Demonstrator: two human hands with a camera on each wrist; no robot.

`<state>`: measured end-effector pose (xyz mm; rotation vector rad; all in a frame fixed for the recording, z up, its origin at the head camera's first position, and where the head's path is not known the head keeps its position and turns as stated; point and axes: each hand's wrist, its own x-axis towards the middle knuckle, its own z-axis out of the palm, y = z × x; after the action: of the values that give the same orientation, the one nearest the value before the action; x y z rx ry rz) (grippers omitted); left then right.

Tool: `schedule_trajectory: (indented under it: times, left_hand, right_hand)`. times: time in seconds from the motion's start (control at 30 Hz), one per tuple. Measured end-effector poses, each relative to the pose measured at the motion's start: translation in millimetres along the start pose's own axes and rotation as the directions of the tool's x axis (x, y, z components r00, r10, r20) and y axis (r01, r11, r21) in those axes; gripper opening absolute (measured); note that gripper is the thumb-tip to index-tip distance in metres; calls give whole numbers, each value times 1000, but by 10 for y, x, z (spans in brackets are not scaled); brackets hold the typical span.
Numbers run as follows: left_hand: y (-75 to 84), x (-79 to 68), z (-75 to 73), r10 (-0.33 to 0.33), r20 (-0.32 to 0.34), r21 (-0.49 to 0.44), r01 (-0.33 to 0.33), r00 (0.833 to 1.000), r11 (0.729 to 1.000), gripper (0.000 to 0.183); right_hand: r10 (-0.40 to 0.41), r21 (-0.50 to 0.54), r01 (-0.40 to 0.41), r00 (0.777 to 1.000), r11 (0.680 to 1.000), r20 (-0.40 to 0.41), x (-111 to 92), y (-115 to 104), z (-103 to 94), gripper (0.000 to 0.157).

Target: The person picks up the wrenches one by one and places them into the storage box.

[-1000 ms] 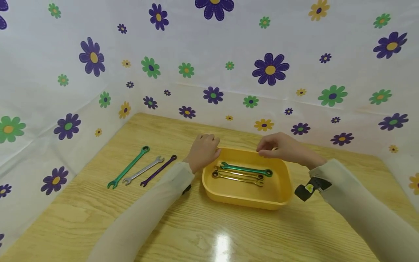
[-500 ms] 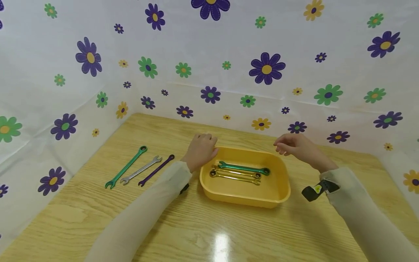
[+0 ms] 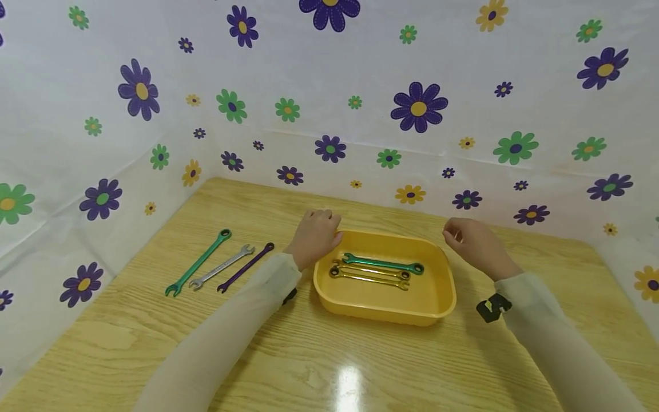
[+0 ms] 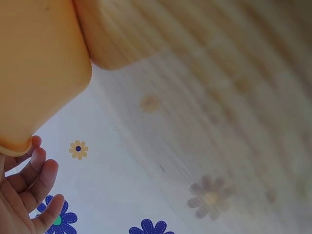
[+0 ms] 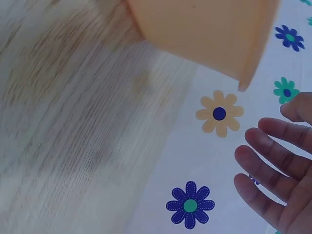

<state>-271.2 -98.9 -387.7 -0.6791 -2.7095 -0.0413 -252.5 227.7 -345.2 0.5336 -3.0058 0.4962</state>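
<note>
A yellow plastic tub [image 3: 381, 316] stands on the table. Its far left corner is gripped by my left hand [image 3: 315, 237], thumb over the rim; the left wrist view shows the bent fingers [image 4: 41, 180] against the outside. Inside lie a green combination wrench [image 3: 383, 264] and two gold combination wrenches [image 3: 368, 278], side by side. Beyond the far right corner, my right hand [image 3: 479, 243] is held apart from the tub with nothing in it; its fingers [image 5: 273, 170] are loosely bent in the right wrist view.
Left of the tub, a green wrench [image 3: 198, 264], a silver wrench [image 3: 221, 267] and a purple wrench [image 3: 246, 268] lie slanted on the wooden table [image 3: 288, 355]. A white flower-patterned sheet [image 3: 370, 74] rises behind the table and along its left side.
My right hand has moved right, from above the tub's far rim to beyond its right corner. My left hand stays at the rim, and the wrenches lie as before.
</note>
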Motion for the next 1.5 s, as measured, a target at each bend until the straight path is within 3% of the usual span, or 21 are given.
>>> schedule_trajectory:
  times: [0.17, 0.33, 0.93, 1.13, 1.33, 1.5]
  left_hand:
    - [-4, 2, 4, -4, 2, 8, 4, 1000, 1000, 22]
    - [-8, 4, 23, -13, 17, 11, 13, 1000, 1000, 22]
    - [-3, -2, 19, -11, 14, -5, 11, 1000, 1000, 22]
    - [1, -7, 11, -10, 18, 1, 10, 1000, 1000, 22]
    - [5, -10, 6, -8, 23, -4, 8, 1000, 1000, 23]
    - [-4, -5, 13, -7, 17, -2, 7, 1000, 1000, 22]
  right_hand:
    - [-72, -171, 59, 995, 983, -72, 32, 20, 89, 18]
    - [-130, -263, 102, 987, 959, -91, 56, -10, 173, 18]
    - [-171, -303, 143, 983, 942, -69, 61, -77, 358, 21]
    - [-246, -377, 222, 969, 899, -15, 61, -38, 338, 17]
    - [-350, -439, 333, 936, 834, 45, 52, 16, 279, 10]
    - [-385, -429, 360, 922, 829, 31, 47, 49, 282, 9]
